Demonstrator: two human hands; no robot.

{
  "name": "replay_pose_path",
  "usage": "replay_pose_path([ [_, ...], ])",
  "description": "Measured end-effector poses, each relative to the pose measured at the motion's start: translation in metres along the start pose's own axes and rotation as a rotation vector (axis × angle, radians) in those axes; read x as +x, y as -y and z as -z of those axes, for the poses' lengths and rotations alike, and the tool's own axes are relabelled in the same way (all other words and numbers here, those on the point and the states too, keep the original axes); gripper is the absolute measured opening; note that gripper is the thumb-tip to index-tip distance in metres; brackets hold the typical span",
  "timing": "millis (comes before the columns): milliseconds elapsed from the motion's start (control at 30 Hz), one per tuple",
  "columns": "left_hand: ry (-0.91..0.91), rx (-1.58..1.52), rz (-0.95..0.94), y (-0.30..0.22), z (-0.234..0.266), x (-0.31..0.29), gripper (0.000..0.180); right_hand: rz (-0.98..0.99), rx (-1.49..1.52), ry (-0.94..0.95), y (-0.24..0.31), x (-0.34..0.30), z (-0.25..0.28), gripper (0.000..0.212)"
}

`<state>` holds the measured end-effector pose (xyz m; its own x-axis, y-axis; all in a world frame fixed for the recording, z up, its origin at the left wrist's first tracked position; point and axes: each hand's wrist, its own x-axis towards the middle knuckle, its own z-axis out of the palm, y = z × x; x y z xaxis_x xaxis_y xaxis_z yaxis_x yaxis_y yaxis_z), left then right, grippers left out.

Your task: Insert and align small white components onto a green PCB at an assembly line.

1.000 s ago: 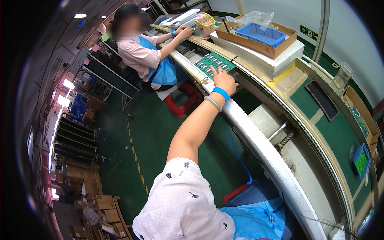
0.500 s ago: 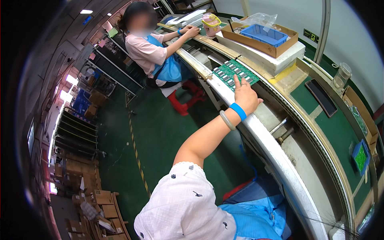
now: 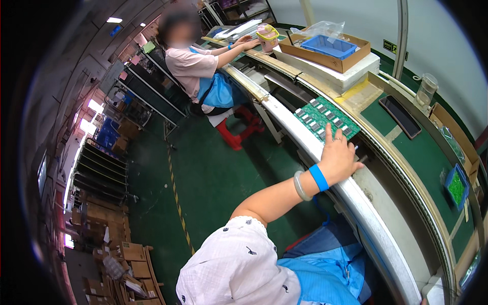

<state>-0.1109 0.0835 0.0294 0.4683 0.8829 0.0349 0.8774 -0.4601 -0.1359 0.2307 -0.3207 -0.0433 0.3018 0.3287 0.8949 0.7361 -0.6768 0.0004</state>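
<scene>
- Resting palm down, the left hand (image 3: 339,156) had its fingers extended and loosely spread, tips on the near part of a green circuit board (image 3: 317,114); thumb stood well out to the right, off the board.
- Left elbow was bent, forearm angled up and right to the silver front rail (image 3: 356,204); pale bangle (image 3: 301,186) and blue wristband (image 3: 319,178) sat at the wrist.
- Right hand: could not tell its state from this view.
- Board lay between the front rail and the chain-edged rear rail (image 3: 408,175), rows of dark components uppermost. Any print on them was too small to make out.
- Dark sign (image 3: 390,47) on the wall bore light markings, too small to read surely.
- Green-topped bench (image 3: 423,152) at right carried a dark phone (image 3: 400,117) and a blue tray (image 3: 450,185) of green bits.
- Co-worker's hands (image 3: 249,43) were near a pink cup (image 3: 266,38); their hold could not be told.
</scene>
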Motion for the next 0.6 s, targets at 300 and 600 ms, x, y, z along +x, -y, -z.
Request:
replay_pose_path([
  [300,-0.122,-0.287,-0.251,-0.096,0.005,-0.052,0.077,0.230,-0.191,-0.003,0.038,0.040,0.026,0.040],
  [600,-0.146,-0.496,-0.580,-0.183,0.011,-0.085,0.082,0.235,-0.090,-0.094,0.030,0.038,0.012,0.043],
])
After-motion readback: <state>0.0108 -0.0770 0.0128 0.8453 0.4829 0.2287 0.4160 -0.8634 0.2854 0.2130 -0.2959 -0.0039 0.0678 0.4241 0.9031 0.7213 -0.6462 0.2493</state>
